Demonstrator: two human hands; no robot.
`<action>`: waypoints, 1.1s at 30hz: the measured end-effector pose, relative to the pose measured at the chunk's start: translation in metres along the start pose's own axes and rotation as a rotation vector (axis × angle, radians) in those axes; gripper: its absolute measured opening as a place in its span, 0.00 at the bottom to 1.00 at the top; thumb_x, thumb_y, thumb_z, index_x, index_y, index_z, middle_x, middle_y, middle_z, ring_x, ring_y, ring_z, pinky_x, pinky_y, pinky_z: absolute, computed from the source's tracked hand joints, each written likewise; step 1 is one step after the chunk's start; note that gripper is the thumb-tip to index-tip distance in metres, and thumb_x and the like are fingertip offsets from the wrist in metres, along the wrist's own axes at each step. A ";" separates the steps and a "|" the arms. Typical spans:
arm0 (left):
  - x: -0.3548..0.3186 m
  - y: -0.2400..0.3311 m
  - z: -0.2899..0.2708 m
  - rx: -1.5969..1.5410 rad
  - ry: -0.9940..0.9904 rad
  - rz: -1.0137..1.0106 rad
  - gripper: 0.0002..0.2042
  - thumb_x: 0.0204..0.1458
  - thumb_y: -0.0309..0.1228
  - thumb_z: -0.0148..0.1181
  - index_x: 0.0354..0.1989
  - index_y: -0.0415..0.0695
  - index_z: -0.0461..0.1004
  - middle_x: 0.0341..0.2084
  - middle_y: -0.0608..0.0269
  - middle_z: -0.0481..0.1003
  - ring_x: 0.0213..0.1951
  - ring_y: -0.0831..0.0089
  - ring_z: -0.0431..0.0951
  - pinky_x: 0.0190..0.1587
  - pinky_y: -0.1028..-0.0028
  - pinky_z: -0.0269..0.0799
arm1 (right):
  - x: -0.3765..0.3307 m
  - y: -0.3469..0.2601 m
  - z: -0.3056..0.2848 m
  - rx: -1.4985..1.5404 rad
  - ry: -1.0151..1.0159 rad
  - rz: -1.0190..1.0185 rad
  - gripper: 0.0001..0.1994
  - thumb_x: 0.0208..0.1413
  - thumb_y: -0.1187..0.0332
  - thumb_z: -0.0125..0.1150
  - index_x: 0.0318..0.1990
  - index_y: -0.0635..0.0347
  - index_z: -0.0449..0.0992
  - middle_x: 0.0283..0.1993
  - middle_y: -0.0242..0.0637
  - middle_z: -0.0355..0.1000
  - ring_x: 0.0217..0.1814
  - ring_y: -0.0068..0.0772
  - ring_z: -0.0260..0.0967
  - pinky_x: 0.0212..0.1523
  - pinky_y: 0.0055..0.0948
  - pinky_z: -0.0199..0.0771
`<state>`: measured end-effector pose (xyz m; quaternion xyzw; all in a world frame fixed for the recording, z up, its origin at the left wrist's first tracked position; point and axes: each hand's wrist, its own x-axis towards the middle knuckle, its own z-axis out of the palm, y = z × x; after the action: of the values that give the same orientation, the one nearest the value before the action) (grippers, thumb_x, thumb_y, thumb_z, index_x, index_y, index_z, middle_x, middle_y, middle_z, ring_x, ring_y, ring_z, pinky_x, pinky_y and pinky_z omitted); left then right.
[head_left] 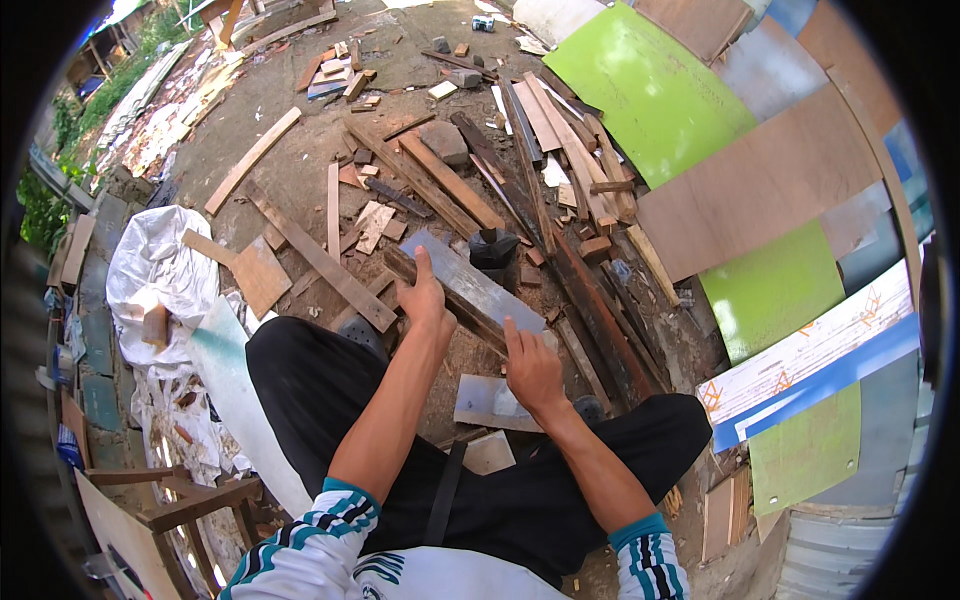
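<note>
- Since the strip (474, 316) looks like a plain length of worn wood, I'd judge it stiff and fairly light, easy enough for two hands to carry.
- It slants above the lap, its far end up to the left and its near end down to the right, between the left hand (425, 303) and the right hand (535, 370).
- Its face looks rough and dark, so slipping seems unlikely; splinters along the edges are the likelier bother. Nothing about it suggests fragility, though a hidden crack couldn't be ruled out.
- Good holds would be near both ends, thumbs on top and fingers beneath, leaving the middle bare and the weight shared.
- The left hand is closed around the strip toward its upper end, thumb raised along it; the other fingers are mostly hidden.
- The right hand is closed on the lower end, with one digit, probably the thumb, pointing up; how tightly it presses, I cannot tell.
- Just beyond the strip lies a grey sheet (480, 272), flat and thin-looking. Whether the fingers also touch it is hidden.
- Under the hands, near the trousers (320, 385), a grey panel (487, 398) lies apart from both.
</note>
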<state>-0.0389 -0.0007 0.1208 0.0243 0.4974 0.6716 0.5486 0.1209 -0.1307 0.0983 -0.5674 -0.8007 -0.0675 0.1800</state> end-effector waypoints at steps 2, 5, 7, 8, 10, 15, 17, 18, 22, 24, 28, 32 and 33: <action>0.001 0.002 -0.001 0.025 0.049 -0.044 0.22 0.62 0.38 0.63 0.57 0.38 0.66 0.46 0.55 0.76 0.44 0.63 0.78 0.44 0.59 0.77 | -0.001 0.000 0.000 0.152 -0.076 0.020 0.30 0.52 0.74 0.58 0.66 0.67 0.65 0.38 0.40 0.68 0.41 0.43 0.71 0.39 0.38 0.77; 0.002 0.006 -0.004 0.152 0.018 0.062 0.22 0.60 0.35 0.65 0.57 0.36 0.66 0.46 0.54 0.76 0.45 0.64 0.78 0.46 0.62 0.76 | 0.003 0.000 -0.008 0.283 -0.187 0.055 0.34 0.49 0.74 0.61 0.67 0.68 0.62 0.43 0.45 0.70 0.46 0.50 0.71 0.47 0.43 0.77; -0.002 0.008 -0.005 0.317 -0.011 0.160 0.23 0.59 0.35 0.66 0.56 0.34 0.66 0.46 0.54 0.76 0.46 0.63 0.77 0.50 0.62 0.73 | 0.004 0.004 -0.013 0.377 -0.192 0.061 0.37 0.47 0.73 0.64 0.68 0.68 0.60 0.46 0.48 0.70 0.50 0.54 0.71 0.49 0.44 0.76; -0.005 0.009 -0.004 0.399 -0.025 0.209 0.24 0.58 0.35 0.66 0.56 0.33 0.66 0.46 0.54 0.76 0.46 0.63 0.77 0.52 0.63 0.72 | 0.007 0.005 -0.018 0.424 -0.195 0.063 0.39 0.46 0.73 0.65 0.68 0.68 0.59 0.48 0.49 0.70 0.51 0.56 0.70 0.51 0.45 0.75; -0.011 0.014 -0.003 0.511 -0.105 0.322 0.34 0.58 0.41 0.65 0.65 0.31 0.60 0.60 0.44 0.66 0.61 0.57 0.68 0.65 0.63 0.60 | 0.011 0.008 -0.029 0.536 -0.245 0.126 0.38 0.47 0.74 0.66 0.68 0.68 0.60 0.51 0.54 0.71 0.52 0.61 0.70 0.52 0.46 0.74; -0.003 0.023 -0.003 0.783 -0.311 0.670 0.36 0.67 0.50 0.48 0.74 0.37 0.51 0.74 0.41 0.49 0.75 0.53 0.48 0.74 0.62 0.45 | 0.012 0.021 -0.046 0.839 -0.278 0.245 0.35 0.48 0.74 0.65 0.67 0.68 0.63 0.58 0.56 0.71 0.60 0.54 0.70 0.58 0.40 0.70; 0.011 0.026 -0.007 0.781 -0.387 0.737 0.29 0.70 0.49 0.41 0.70 0.41 0.60 0.69 0.43 0.59 0.72 0.54 0.56 0.71 0.60 0.51 | 0.012 0.027 -0.060 0.991 -0.368 0.389 0.33 0.50 0.74 0.65 0.66 0.68 0.65 0.59 0.53 0.72 0.60 0.47 0.72 0.58 0.37 0.70; 0.014 0.032 -0.008 0.780 -0.422 0.771 0.27 0.71 0.49 0.38 0.68 0.43 0.65 0.66 0.44 0.64 0.70 0.55 0.60 0.70 0.60 0.54 | 0.013 0.028 -0.068 1.048 -0.416 0.448 0.33 0.50 0.74 0.66 0.66 0.68 0.65 0.59 0.51 0.72 0.59 0.43 0.72 0.58 0.36 0.70; 0.004 0.048 -0.005 0.849 -0.426 0.683 0.25 0.71 0.48 0.38 0.59 0.43 0.75 0.48 0.48 0.79 0.52 0.62 0.77 0.57 0.64 0.68 | 0.018 0.031 -0.100 1.166 -0.623 0.715 0.34 0.51 0.74 0.68 0.67 0.68 0.64 0.60 0.44 0.72 0.58 0.34 0.71 0.60 0.34 0.69; 0.002 0.051 -0.003 0.871 -0.467 0.710 0.25 0.71 0.47 0.39 0.57 0.42 0.77 0.43 0.50 0.80 0.49 0.65 0.77 0.55 0.66 0.69 | 0.012 0.040 -0.101 1.169 -0.631 0.709 0.35 0.51 0.73 0.69 0.68 0.69 0.63 0.59 0.43 0.72 0.47 0.27 0.69 0.48 0.30 0.68; 0.005 0.050 -0.001 0.833 -0.533 0.907 0.27 0.72 0.47 0.36 0.54 0.40 0.78 0.28 0.52 0.77 0.34 0.68 0.75 0.43 0.67 0.70 | -0.001 0.053 -0.088 1.185 -0.535 0.551 0.36 0.50 0.73 0.70 0.67 0.70 0.64 0.60 0.45 0.71 0.50 0.28 0.67 0.50 0.28 0.66; 0.008 0.052 -0.002 0.820 -0.562 0.824 0.30 0.72 0.48 0.31 0.50 0.39 0.80 0.18 0.56 0.69 0.24 0.69 0.68 0.34 0.66 0.65 | -0.007 0.058 -0.086 1.110 -0.490 0.460 0.35 0.48 0.73 0.70 0.66 0.70 0.66 0.63 0.47 0.70 0.65 0.35 0.67 0.65 0.32 0.65; 0.008 0.052 -0.001 0.807 -0.561 0.828 0.30 0.72 0.48 0.30 0.49 0.39 0.80 0.17 0.57 0.69 0.23 0.69 0.67 0.33 0.66 0.65 | -0.008 0.059 -0.085 1.117 -0.503 0.455 0.35 0.49 0.73 0.70 0.66 0.70 0.66 0.63 0.46 0.70 0.65 0.34 0.65 0.66 0.31 0.63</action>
<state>-0.0799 0.0100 0.1528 0.5936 0.4980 0.5560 0.3008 0.1959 -0.1438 0.1684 -0.5421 -0.5929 0.5333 0.2648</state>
